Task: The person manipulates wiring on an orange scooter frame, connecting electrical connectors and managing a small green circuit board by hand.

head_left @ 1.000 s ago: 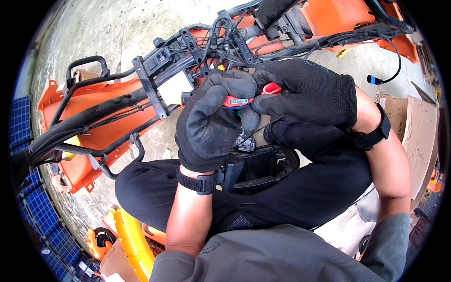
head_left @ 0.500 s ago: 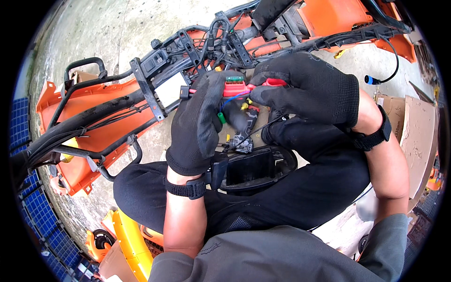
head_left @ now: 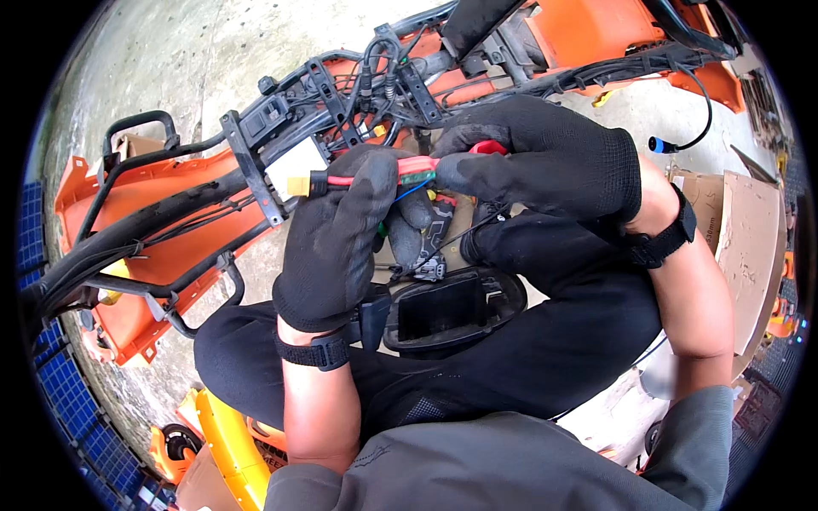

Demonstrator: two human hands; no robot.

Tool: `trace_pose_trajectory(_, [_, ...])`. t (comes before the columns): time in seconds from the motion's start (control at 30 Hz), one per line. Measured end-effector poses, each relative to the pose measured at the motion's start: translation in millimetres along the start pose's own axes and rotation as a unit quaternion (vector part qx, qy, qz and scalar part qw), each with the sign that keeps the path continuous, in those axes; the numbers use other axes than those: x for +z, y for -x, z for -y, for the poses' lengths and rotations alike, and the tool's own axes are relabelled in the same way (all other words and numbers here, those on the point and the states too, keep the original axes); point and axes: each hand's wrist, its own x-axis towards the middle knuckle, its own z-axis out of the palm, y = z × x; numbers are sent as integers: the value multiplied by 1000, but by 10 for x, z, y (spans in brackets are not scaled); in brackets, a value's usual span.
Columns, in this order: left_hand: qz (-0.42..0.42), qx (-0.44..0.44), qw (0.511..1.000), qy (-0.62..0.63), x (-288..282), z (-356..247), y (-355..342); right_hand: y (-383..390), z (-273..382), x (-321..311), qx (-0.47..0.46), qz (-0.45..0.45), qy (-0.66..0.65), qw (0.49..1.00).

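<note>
Both hands wear black work gloves and hold a red cable (head_left: 417, 165) in front of the black bike-like frame. My left hand (head_left: 334, 234) is closed around its left stretch, where a yellow connector (head_left: 298, 186) with a black collar sticks out past the glove. A green strip (head_left: 418, 178), perhaps a small circuit board, shows along the lower side of the thick red sleeve. A thin blue wire (head_left: 410, 192) hangs below. At the right end, my right hand (head_left: 545, 162) pinches the cable; a red piece (head_left: 488, 147) shows beside its fingers. Glove fingers hide parts of the cable.
Beyond my hands lies the black tubular frame (head_left: 247, 162) with orange panels (head_left: 588, 43) and bundled wires. A dark display unit (head_left: 452, 308) rests between my crossed legs, near a black-and-red tool (head_left: 436, 223). Cardboard (head_left: 750, 255) stands right; a yellow panel (head_left: 230, 443) lies lower left.
The red cable has turned in my hands: its green part, on the upper side before, now shows on the lower side. The yellow connector end has come into sight. The view has shifted slightly.
</note>
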Motion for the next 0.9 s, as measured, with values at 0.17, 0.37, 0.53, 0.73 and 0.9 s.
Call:
trace_pose_trajectory(0.17, [-2, 43, 999, 32, 59, 37, -17, 34, -88, -1, -85, -35, 42, 995])
trace_pose_trajectory(0.37, [30, 70, 997, 16, -8, 92, -39, 58, -85, -5, -99, -31, 26, 994])
trace_pose_trajectory(0.53, [42, 69, 997, -10, -15, 42, -25, 61, -86, -41, -117, -21, 56, 991])
trace_pose_trajectory(0.73, [35, 128, 989, -68, -10, 17, -48, 72, -105, -46, -136, -27, 93, 986])
trace_pose_trajectory(0.9, [38, 110, 992, -53, -3, -28, -17, 93, -80, -30, -124, -33, 113, 985])
